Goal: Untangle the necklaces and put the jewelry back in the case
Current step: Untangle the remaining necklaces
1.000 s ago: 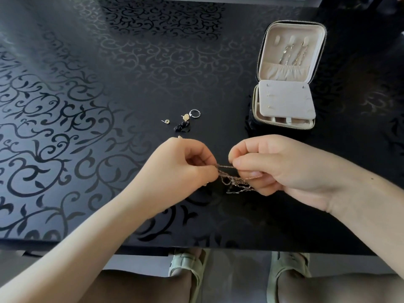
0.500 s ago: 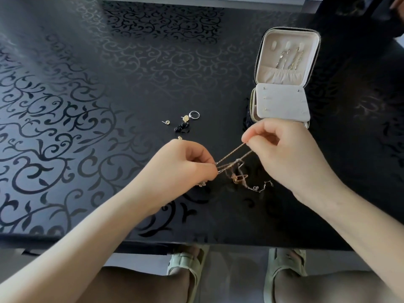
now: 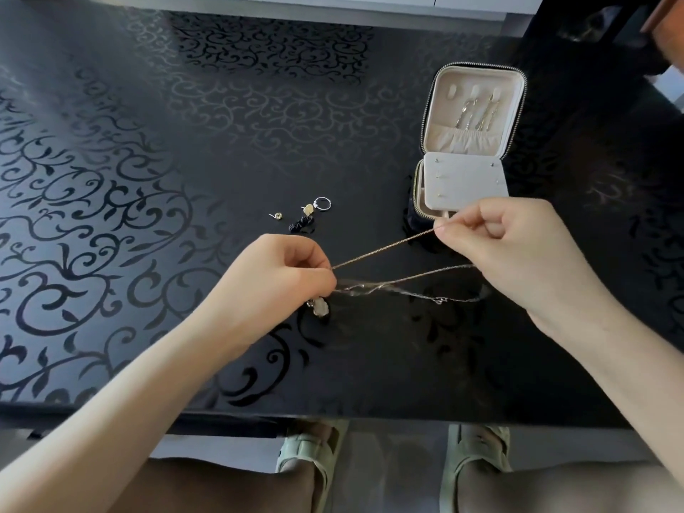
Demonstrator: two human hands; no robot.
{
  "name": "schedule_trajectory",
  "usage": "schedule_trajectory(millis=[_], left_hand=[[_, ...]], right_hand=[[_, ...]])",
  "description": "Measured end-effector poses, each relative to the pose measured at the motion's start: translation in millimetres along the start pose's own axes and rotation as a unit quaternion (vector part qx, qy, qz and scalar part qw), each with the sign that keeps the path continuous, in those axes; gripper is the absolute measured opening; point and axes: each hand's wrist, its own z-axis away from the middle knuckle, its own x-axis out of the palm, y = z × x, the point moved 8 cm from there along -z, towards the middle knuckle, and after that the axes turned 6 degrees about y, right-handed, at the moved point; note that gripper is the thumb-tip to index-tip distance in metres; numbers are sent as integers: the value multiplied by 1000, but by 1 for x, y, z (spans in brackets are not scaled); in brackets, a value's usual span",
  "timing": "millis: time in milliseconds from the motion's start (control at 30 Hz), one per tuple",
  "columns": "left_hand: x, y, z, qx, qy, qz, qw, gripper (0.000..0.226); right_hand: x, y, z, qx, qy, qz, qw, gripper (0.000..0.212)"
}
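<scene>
You are mid-untangle: your left hand [image 3: 281,275] and right hand [image 3: 496,249] each pinch the necklaces [image 3: 385,248], stretched above the table [image 3: 148,179]. Next, tease the snag loose gently, judging by the blurred clump; the case [image 3: 466,187] waits open at one o'clock.

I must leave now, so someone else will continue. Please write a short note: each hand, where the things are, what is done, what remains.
Left hand: pinching the chains at the tangle; a pendant hangs below.
Right hand: pinching one strand, pulled taut.
Case: open on the table, some chains hung in the lid.
Loose near it: ring, small pieces.
Done: nothing freed yet.
Left: untangle, then pack everything.
</scene>
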Motion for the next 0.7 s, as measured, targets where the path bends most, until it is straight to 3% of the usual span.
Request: schedule_trajectory(millis=[67, 133, 267, 433, 533, 700], left_hand=[[-1, 1, 1, 4, 1, -8, 1000, 13], [0, 3, 1, 11, 1, -25, 1000, 10], [2, 7, 2, 22, 2, -40, 999, 8], [15, 9, 5, 1, -97, 12, 995, 12], [21, 9, 7, -8, -135, 12, 991, 12], [28, 12, 8, -24, -156, 19, 987, 5]], right_hand=[[-8, -6, 0, -56, 29, 123, 990, 20], [-12, -4, 0, -64, 33, 128, 989, 20], [-3, 9, 0, 60, -39, -123, 990, 22], [5, 11, -5, 137, -48, -267, 953, 25], [15, 0, -8, 127, -57, -339, 930, 21], [39, -36, -14, 30, -82, -373, 924, 9]])
